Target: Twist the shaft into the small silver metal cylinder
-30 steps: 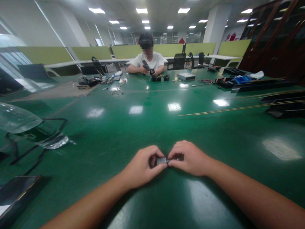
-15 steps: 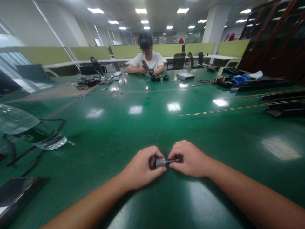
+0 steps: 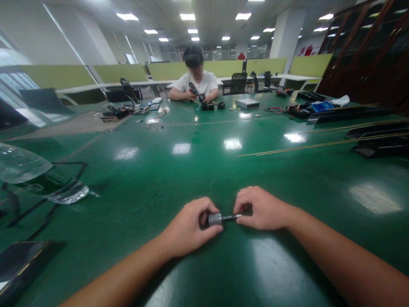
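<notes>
A short grey metal cylinder (image 3: pixel 215 219) lies sideways between my hands, low over the green table (image 3: pixel 166 179). My left hand (image 3: pixel 188 226) is closed on it, thumb below and fingers above. From the cylinder's right face sticks a thin dark rod (image 3: pixel 228 218), its surface uneven and its exact kind too small to tell. The tip of this rod is pinched between the thumb and fingers of my right hand (image 3: pixel 263 209). My left fingers partly hide the cylinder's left end.
At left a clear plastic bottle (image 3: pixel 68 192) lies on its side near dark straps, with a phone-like device (image 3: pixel 22 260) closer in. Thin brass-coloured rods (image 3: pixel 287 148) lie at right. Across the table a person (image 3: pixel 198 85) holds a power drill (image 3: pixel 194 89).
My right hand has shifted right, away from my left hand, so more of the dark rod shows. My left hand and the cylinder have stayed nearly in place.
</notes>
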`<state>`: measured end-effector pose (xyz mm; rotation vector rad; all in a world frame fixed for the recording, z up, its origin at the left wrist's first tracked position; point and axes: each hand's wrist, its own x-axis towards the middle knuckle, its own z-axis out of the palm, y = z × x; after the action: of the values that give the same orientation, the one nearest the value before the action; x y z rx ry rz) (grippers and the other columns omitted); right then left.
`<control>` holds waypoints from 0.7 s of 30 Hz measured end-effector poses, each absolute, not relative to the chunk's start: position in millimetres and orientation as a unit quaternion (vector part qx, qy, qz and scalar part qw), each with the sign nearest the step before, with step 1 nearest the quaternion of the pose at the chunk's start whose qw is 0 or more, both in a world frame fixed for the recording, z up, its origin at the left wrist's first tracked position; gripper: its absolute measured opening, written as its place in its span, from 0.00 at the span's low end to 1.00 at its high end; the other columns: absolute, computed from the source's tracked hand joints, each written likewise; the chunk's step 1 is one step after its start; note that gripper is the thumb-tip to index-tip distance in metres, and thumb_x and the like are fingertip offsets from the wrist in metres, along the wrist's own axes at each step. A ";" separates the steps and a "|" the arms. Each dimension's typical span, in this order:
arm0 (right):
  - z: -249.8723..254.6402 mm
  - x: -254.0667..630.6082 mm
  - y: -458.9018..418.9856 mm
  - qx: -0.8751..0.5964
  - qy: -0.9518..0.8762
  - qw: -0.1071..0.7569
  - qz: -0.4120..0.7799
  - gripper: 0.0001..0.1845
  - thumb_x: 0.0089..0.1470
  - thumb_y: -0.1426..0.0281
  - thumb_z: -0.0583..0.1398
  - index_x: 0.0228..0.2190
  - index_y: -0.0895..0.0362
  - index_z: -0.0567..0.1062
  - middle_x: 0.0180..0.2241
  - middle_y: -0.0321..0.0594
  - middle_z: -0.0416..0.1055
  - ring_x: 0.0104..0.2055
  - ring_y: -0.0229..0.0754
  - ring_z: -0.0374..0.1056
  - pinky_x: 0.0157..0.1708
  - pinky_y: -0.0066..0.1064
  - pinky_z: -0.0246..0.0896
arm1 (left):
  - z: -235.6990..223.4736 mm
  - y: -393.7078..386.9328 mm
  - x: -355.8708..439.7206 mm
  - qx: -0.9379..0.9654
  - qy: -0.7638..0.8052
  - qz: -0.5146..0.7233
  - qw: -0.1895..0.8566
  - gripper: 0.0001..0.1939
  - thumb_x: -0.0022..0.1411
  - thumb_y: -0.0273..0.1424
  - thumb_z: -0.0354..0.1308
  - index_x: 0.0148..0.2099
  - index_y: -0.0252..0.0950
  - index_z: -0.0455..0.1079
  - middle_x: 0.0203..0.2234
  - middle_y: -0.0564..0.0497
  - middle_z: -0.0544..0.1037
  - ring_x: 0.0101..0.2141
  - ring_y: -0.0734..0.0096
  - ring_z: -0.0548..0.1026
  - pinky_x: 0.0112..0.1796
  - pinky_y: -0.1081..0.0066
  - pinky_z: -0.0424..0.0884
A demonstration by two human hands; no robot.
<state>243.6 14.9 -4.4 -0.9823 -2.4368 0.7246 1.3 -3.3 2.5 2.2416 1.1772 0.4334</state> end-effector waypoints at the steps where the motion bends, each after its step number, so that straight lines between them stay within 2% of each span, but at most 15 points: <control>1: -3.5 245.2 15.5 -0.356 -0.874 0.201 0.263 0.03 0.46 0.72 0.65 0.28 0.57 0.78 0.27 0.35 0.74 0.31 0.37 0.68 0.35 0.28 0.59 | 2.4 -3.2 1.3 0.838 0.439 0.161 0.282 0.09 0.56 0.33 0.63 0.38 0.36 0.68 0.27 0.55 0.70 0.28 0.71 0.68 0.30 0.73 0.61; 21: -0.4 269.4 26.8 -0.399 -0.841 0.167 0.324 0.04 0.44 0.73 0.65 0.28 0.57 0.79 0.28 0.36 0.74 0.31 0.37 0.69 0.33 0.28 0.63 | 4.2 -2.4 1.2 0.840 0.435 0.159 0.281 0.10 0.56 0.34 0.63 0.38 0.36 0.67 0.28 0.54 0.70 0.29 0.71 0.68 0.31 0.72 0.61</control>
<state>269.4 26.8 -0.4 -1.1367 -2.3948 0.9215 1.2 -2.4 4.2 2.2515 1.1663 0.4247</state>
